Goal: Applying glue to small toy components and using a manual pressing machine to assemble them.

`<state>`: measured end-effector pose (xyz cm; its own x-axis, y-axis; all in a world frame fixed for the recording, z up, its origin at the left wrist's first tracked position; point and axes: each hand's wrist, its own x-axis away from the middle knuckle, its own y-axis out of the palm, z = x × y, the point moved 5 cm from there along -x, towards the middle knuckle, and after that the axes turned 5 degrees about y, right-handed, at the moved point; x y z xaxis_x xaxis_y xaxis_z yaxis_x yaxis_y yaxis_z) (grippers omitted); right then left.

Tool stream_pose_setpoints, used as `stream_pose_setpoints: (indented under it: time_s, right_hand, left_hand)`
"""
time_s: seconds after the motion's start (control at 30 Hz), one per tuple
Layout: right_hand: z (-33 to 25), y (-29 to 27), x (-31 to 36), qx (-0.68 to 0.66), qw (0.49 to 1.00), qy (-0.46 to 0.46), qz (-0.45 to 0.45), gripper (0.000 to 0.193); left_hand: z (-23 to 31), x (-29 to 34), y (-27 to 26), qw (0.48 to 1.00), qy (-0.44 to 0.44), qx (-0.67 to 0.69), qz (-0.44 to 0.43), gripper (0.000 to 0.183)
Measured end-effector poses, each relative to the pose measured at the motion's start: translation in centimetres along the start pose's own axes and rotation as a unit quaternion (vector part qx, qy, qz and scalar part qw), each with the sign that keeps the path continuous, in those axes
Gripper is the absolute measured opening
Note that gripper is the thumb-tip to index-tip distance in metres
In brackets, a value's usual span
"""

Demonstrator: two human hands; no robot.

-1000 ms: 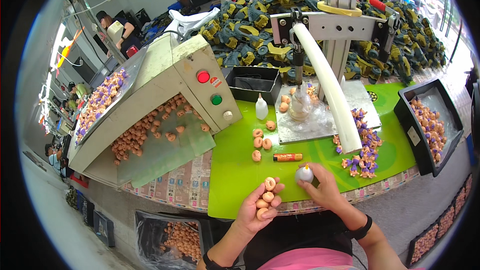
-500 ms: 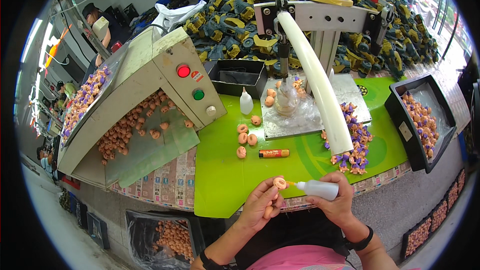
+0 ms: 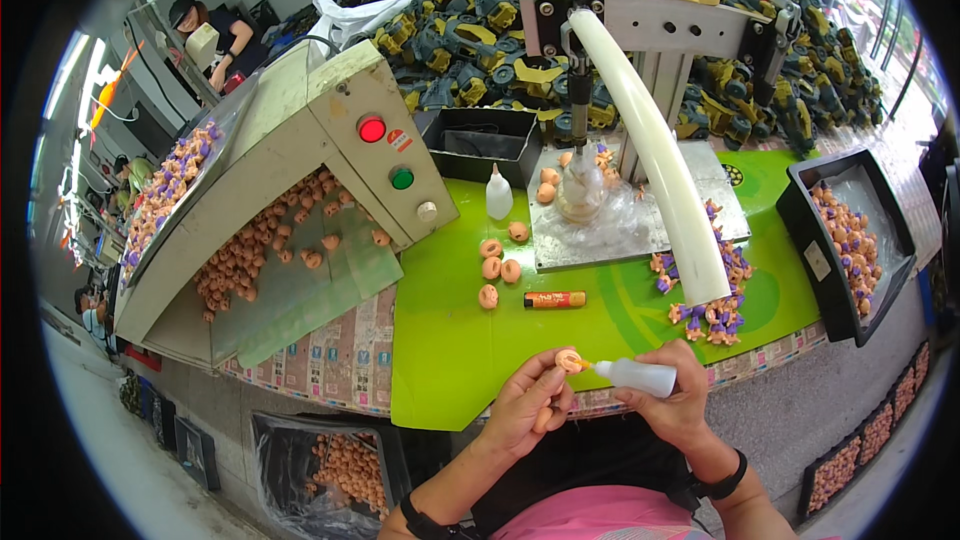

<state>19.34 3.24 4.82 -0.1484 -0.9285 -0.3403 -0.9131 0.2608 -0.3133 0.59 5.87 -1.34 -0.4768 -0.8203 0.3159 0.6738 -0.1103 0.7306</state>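
Observation:
Between the thumb and fingers of my left hand (image 3: 522,410) is a small peach-coloured toy doll head (image 3: 568,360), with an opening in it. Lower in the same hand, partly hidden by the fingers, I also hold at least one similar head (image 3: 543,419). My right hand (image 3: 680,408) is closed around a whitish squeeze bottle (image 3: 642,377), tilted sideways. Its thin orange nozzle points left and reaches the held doll head; whether it is inside the opening is too small to tell. Several loose doll heads (image 3: 490,268) lie on the green mat (image 3: 440,360) beyond my hands.
An orange-black tube (image 3: 555,299) and another squeeze bottle (image 3: 498,195) rest on the mat. A press with a white curved lever (image 3: 655,170) stands ahead. A beige machine (image 3: 330,90) with doll heads is left; purple-and-peach pieces (image 3: 715,290) and a black bin (image 3: 800,230) are right.
The view has shifted slightly. My hands keep nearly the same pose, the nozzle still at the doll head, which looks turned a little. A person at the back left has straightened up.

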Motion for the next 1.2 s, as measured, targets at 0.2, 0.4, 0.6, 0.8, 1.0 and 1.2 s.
stream_pose_setpoints:
  time_s: [0.2, 0.4, 0.6, 0.8, 1.0, 1.2]
  right_hand:
    - [-0.2, -0.3, 0.0, 0.025, 0.999, -0.03, 0.007, 0.042]
    - [-0.8, -1.2, 0.3, 0.064, 0.997, -0.039, 0.008, 0.039]
    - [-1.2, -1.3, 0.6, 0.063, 0.998, -0.032, -0.006, 0.036]
    - [1.2, -0.3, -0.8, 0.023, 0.997, 0.009, 0.072, 0.032]
    - [3.7, 3.3, -3.0, 0.05, 0.998, 0.02, 0.029, 0.034]
    - [3.8, 3.7, -2.9, -0.003, 0.997, 0.077, -0.023, 0.042]
  left_hand:
    - [-0.2, 0.0, -0.1, 1.0, 0.014, -0.014, 0.017, 0.025]
    - [-0.3, 0.0, -0.3, 0.999, 0.03, 0.009, 0.002, 0.027]
    - [-0.2, 0.1, -0.3, 0.999, 0.04, 0.004, 0.015, 0.028]
    - [-0.2, 0.0, 0.0, 0.999, 0.048, 0.02, 0.001, 0.033]
    - [-0.2, 0.3, -0.2, 0.998, 0.053, 0.035, 0.003, 0.032]
    - [-0.2, 0.4, -0.3, 0.997, 0.049, 0.051, -0.011, 0.033]
